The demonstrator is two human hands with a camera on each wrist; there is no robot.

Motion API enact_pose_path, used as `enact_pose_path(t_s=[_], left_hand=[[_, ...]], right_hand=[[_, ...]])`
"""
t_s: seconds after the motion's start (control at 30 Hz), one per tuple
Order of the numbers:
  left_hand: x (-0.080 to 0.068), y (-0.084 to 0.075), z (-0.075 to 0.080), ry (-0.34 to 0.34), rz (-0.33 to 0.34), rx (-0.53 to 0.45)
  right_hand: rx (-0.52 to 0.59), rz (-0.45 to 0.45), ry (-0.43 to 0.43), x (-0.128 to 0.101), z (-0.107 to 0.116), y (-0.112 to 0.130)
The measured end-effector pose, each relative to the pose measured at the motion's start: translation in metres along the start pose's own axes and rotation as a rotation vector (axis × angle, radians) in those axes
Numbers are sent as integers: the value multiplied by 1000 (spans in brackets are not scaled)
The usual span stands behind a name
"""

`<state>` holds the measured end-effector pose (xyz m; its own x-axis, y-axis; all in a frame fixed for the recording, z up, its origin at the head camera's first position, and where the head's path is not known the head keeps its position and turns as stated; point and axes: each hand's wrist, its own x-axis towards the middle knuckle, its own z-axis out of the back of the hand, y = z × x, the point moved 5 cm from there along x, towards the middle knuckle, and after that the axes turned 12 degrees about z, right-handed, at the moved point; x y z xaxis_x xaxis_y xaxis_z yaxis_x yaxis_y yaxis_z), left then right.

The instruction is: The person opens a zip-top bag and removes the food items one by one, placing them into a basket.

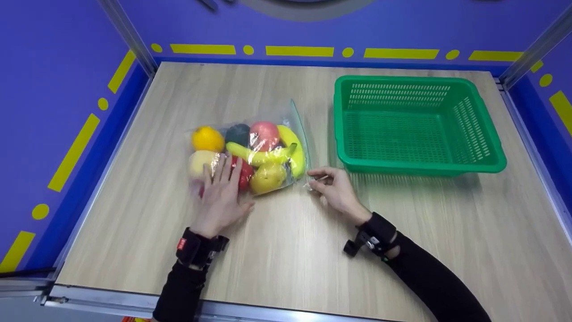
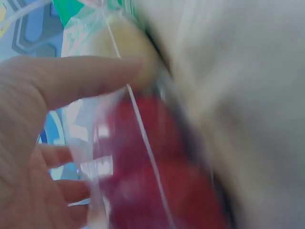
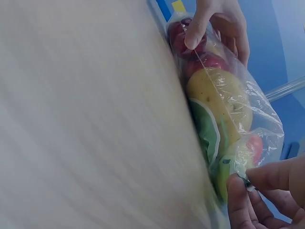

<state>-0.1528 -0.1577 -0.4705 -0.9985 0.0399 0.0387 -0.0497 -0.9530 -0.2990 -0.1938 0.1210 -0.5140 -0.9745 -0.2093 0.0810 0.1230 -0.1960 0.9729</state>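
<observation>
A clear plastic bag (image 1: 292, 117) full of toy fruit lies mid-table: an orange (image 1: 208, 139), a red apple (image 1: 264, 135), bananas (image 1: 292, 154), a yellow pear (image 1: 267, 177) and a red piece (image 1: 245, 173). My left hand (image 1: 221, 192) rests flat on the bag's near left side, fingers straight over the red piece (image 2: 143, 167). My right hand (image 1: 333, 185) pinches the bag's near right corner (image 3: 245, 183) between thumb and fingers. In the right wrist view the bag (image 3: 228, 109) stretches away towards the left hand (image 3: 214, 24).
An empty green slotted basket (image 1: 491, 147) stands to the right of the bag, close behind my right hand. The wooden table (image 1: 290, 250) is bounded by blue walls with yellow markings and a metal front edge.
</observation>
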Motion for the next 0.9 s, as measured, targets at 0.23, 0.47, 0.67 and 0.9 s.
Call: enact_pose_path(t_s=[0.23,0.47,0.67,0.9], left_hand=[[-12,-39,-12,-116,-187,-57],[-21,-80,-24,-251,-361,-48],[-24,-97,-21,-378,-364,-69],[-28,-97,-14,-430,-358,-176]], right_hand=[[87,-2,27,-20,3,16],[238,4,79,-37,-3,36],[286,15,89,-43,-7,47],[142,119,119,-39,0,51]])
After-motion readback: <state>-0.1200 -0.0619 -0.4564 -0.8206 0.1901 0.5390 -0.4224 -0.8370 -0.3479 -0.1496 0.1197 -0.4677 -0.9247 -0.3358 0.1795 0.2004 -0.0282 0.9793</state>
